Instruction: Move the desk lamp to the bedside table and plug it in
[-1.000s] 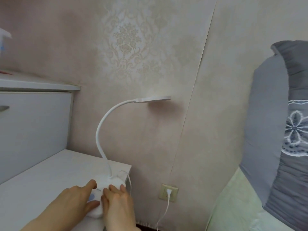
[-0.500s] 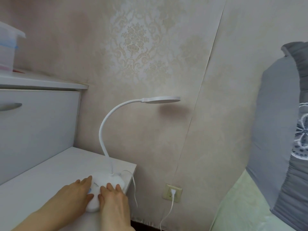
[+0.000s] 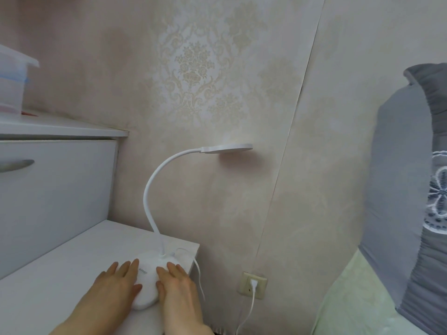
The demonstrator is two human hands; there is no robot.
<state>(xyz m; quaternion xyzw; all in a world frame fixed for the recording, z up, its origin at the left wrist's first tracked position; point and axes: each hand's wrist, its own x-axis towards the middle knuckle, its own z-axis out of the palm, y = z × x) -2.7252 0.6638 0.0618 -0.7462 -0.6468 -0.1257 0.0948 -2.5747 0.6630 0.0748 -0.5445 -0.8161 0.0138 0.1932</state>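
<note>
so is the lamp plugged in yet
Plugged in, it seems: a white plug sits in the wall socket, and a white cord hangs from the lamp base. Their join is out of view.

Two bare hands, left hand (image 3: 115, 284), right hand (image 3: 178, 290), bare forearms, no sleeves, no rings, short plain nails
</note>
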